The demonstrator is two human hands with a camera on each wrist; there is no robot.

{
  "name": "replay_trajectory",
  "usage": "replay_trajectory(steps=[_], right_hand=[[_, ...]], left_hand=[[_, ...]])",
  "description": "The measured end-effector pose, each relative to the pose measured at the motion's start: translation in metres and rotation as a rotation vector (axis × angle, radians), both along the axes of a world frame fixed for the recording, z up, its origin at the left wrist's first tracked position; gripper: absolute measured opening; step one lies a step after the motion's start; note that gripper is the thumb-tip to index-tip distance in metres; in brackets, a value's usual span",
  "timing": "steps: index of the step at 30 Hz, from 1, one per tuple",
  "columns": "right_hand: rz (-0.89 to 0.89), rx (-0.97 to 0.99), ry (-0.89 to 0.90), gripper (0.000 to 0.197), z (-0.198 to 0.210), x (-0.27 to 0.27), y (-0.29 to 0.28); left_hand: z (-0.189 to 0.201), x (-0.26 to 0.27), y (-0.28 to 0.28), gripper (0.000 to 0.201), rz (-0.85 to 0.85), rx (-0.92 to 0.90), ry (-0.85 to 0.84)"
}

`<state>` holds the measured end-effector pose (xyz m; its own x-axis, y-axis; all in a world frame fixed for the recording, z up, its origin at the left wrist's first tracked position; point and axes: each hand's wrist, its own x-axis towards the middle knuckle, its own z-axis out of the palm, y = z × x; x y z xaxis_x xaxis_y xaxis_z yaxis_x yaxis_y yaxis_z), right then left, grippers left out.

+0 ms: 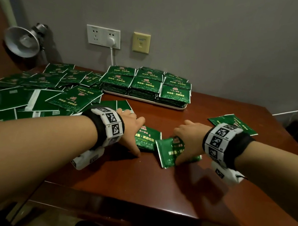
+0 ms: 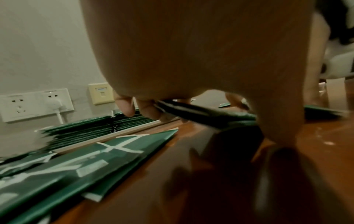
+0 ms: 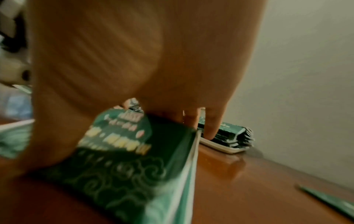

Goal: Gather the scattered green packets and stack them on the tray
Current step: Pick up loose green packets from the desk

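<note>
Two flat green foil packets with gold lettering sit at the middle of things, one under each hand on the glossy reddish-brown wooden table [image 1: 182, 191]. The left hand [image 1: 130, 129] has its fingers curled over the far edge of the left packet [image 1: 148, 139] with the thumb at the near edge; the left wrist view shows that packet pinched and tipped up off the wood. The right hand [image 1: 187, 141] closes fingers and thumb round the right packet [image 1: 169, 153], which lies skewed, its long axis running from the near left toward the far right, one corner almost touching the left packet. Straight ahead of both hands, beyond the gap between them, stands the shallow white rectangular tray [image 1: 145, 101], already carrying rows of neatly stacked green packets [image 1: 145, 84]. My judgement is that the tray lies about equally far from either hand, so both packets need squaring before the carry forward. Off to the left of the left hand sprawls the loose heap of green packets [image 1: 35, 92]; one more stray packet [image 1: 234, 122] lies just beyond the right wrist.
</note>
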<state>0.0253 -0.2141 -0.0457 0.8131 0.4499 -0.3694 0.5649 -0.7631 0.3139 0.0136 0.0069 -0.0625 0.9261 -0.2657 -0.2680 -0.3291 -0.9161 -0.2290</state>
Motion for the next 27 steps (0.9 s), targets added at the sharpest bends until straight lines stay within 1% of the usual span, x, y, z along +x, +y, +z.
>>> replay_trajectory(steps=[2,3,6,7,9,11,12,13,15,17,20,23,27], right_hand=[[-0.079,0.150,-0.003,0.064,-0.002,0.000,-0.002],[-0.105,0.222,0.005,0.062,-0.003,-0.001,-0.003],[-0.090,0.294,0.020,0.065,-0.008,-0.006,-0.004],[-0.062,0.299,0.013,0.070,-0.010,-0.009,-0.004],[-0.019,0.280,0.005,0.089,-0.014,-0.013,-0.004],[-0.037,0.237,0.038,0.110,-0.015,-0.015,-0.003],[-0.055,0.236,0.055,0.113,-0.014,-0.015,-0.002],[-0.058,0.243,0.051,0.111,-0.013,-0.014,-0.001],[-0.023,0.245,-0.003,0.095,-0.012,-0.011,0.002],[-0.001,0.244,-0.057,0.079,-0.009,-0.007,0.005],[-0.002,0.325,-0.079,0.062,0.000,0.005,0.011],[0.029,0.415,-0.107,0.054,0.015,0.027,0.020],[0.062,0.501,-0.132,0.053,0.041,0.064,0.042]], left_hand=[[0.004,0.003,0.004,0.080,0.009,0.026,-0.013],[0.004,0.003,0.005,0.075,0.016,0.020,-0.011],[0.000,0.003,0.002,0.061,0.022,-0.036,0.005],[-0.001,0.003,0.001,0.058,0.013,-0.053,0.000],[-0.003,0.003,0.000,0.054,-0.003,-0.077,-0.035],[0.000,0.004,0.002,0.055,0.009,-0.102,-0.069],[0.003,0.006,0.004,0.058,0.021,-0.114,-0.080],[0.007,0.008,0.007,0.062,0.036,-0.128,-0.088],[0.016,0.014,0.017,0.069,0.076,-0.160,-0.100],[0.025,0.021,0.029,0.072,0.119,-0.213,-0.102],[0.040,0.030,0.050,0.077,0.179,-0.305,-0.124],[0.060,0.047,0.073,0.079,0.207,-0.329,-0.186],[0.086,0.085,0.103,0.074,0.253,-0.235,-0.266]])
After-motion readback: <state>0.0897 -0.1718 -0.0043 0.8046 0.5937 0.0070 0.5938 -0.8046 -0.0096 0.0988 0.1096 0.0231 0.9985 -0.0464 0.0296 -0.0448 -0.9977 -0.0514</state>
